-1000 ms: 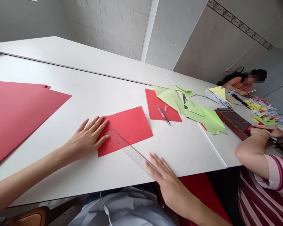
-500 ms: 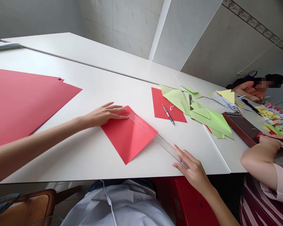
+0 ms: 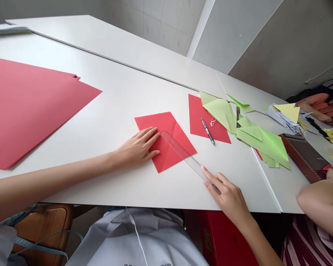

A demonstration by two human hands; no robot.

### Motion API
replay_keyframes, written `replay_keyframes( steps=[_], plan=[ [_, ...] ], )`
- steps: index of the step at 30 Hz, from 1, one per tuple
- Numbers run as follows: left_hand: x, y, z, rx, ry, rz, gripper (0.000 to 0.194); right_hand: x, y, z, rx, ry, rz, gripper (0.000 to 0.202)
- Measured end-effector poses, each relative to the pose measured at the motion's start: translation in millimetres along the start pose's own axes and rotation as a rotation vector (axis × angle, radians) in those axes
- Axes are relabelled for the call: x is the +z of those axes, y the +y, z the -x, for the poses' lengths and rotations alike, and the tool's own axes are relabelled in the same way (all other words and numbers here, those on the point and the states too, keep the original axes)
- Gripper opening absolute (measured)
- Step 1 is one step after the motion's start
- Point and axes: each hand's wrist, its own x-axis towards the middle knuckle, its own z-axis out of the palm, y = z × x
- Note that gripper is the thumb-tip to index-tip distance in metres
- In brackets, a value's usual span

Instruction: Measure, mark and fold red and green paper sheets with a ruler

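A red paper sheet (image 3: 173, 147) with creases lies on the white table in front of me. My left hand (image 3: 141, 146) rests on its left part with the fingers apart, the fingertips by the upper end of a clear ruler (image 3: 180, 149). The ruler lies slantwise across the sheet and runs past its right edge. My right hand (image 3: 224, 190) has thumb and fingers on the ruler's lower right end, gripping it. Right of the sheet, a pen (image 3: 208, 131) lies on another red paper (image 3: 195, 118).
Large red sheets (image 3: 39, 111) cover the left of the table. Green folded papers (image 3: 263, 144) lie to the right, beside a brown paper cutter (image 3: 303, 157). A neighbour's arm (image 3: 322, 195) is at the far right, and another person (image 3: 319, 105) sits beyond.
The view has shifted. The red sheet's far part has come out from under my left hand, which now lies lower on it. The ruler sits farther from the sheet's upper edge.
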Motion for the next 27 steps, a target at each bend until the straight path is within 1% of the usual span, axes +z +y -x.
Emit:
replay_keyframes(
  steps=[3,7,12,19,21,23,27],
  plan=[
    [-0.8,-15,1,0.081,-0.061,0.040,0.073,-7,0,2,-0.004,-0.041,-0.024,0.049],
    [-9.0,-32,-2,0.143,-0.116,0.068,0.070,-14,1,8,-0.022,-0.091,-0.046,0.050],
    [-13.1,-34,-1,0.179,-0.139,0.092,0.066,-15,2,13,-0.049,-0.073,-0.036,0.048],
    [-14.4,-36,0,0.234,-0.099,0.125,0.063,-19,14,12,-0.030,-0.080,-0.031,0.043],
    [-14.6,-38,0,0.242,-0.086,0.128,0.062,-20,18,11,-0.018,-0.087,-0.071,0.044],
    [-14.4,-39,1,0.245,-0.077,0.125,0.062,-21,19,9,0.010,-0.039,-0.154,0.046],
    [-12.8,-40,3,0.222,-0.053,0.101,0.063,-25,6,6,0.139,0.163,-0.327,0.052]
  ],
)
